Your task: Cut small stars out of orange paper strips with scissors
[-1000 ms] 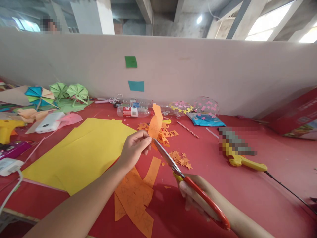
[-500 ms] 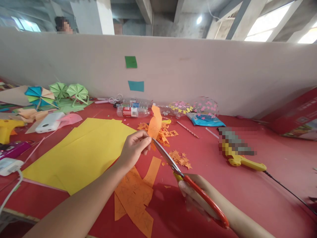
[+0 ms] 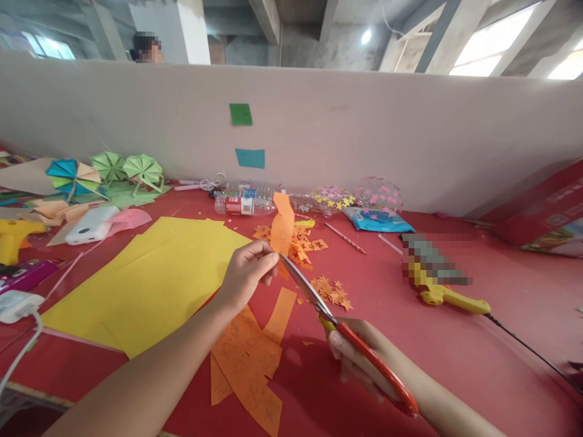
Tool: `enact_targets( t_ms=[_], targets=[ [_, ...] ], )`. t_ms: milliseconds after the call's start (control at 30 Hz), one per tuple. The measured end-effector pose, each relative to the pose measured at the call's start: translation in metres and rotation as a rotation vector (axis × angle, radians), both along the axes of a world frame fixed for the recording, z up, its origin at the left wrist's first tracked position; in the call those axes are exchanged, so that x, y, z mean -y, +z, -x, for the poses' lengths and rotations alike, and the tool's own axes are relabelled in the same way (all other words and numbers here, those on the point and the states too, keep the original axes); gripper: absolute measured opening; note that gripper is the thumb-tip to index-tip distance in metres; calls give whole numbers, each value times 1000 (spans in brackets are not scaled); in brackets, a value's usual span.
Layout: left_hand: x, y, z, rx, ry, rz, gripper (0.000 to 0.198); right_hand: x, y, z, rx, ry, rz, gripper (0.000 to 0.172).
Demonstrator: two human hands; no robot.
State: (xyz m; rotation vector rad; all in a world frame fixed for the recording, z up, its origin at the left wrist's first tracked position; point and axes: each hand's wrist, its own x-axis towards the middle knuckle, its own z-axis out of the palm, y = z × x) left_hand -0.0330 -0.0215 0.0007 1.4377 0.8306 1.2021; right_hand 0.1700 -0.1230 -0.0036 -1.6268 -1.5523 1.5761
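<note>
My left hand [image 3: 250, 267] pinches an orange paper strip [image 3: 282, 226] that stands up from the fingertips, with faint drawn lines on it. In my right hand [image 3: 359, 349] is a pair of scissors [image 3: 314, 297] with red handles, its blades pointing up and left. The blade tips meet the base of the strip beside my left thumb, and the blades look nearly closed. Under my hands lie orange paper pieces [image 3: 248, 352] marked with star outlines. A small pile of cut orange stars [image 3: 332, 292] sits right of the blades, and orange scraps [image 3: 307, 246] lie behind the strip.
Yellow paper sheets [image 3: 159, 273] cover the table's left part. Plastic bottles [image 3: 246, 205], a pencil [image 3: 345, 237] and a blue packet [image 3: 380, 220] lie at the back before a white partition [image 3: 341, 133]. A yellow glue gun [image 3: 455, 299] with a cable rests at right.
The orange strip's upper end has swung slightly left. The scissor handles have shifted a little; both hands stay almost in place. Behind the partition, a person has moved right.
</note>
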Motion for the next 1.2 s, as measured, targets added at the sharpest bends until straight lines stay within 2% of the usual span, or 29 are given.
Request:
enact_targets(
  t_ms=[467,733,900,1200],
  targets=[
    [7,-10,-9,88,-37,66,19,5,3,2,-21,16,-87,58],
    [6,-9,-8,137,-82,76,18,3,3,6,-10,-36,-25,60],
    [5,-10,-7,133,-89,64,23,2,4,8,37,-49,-11,53],
    [4,-10,-5,121,-91,61,25,1,-5,2,28,-52,-1,49]
  ],
)
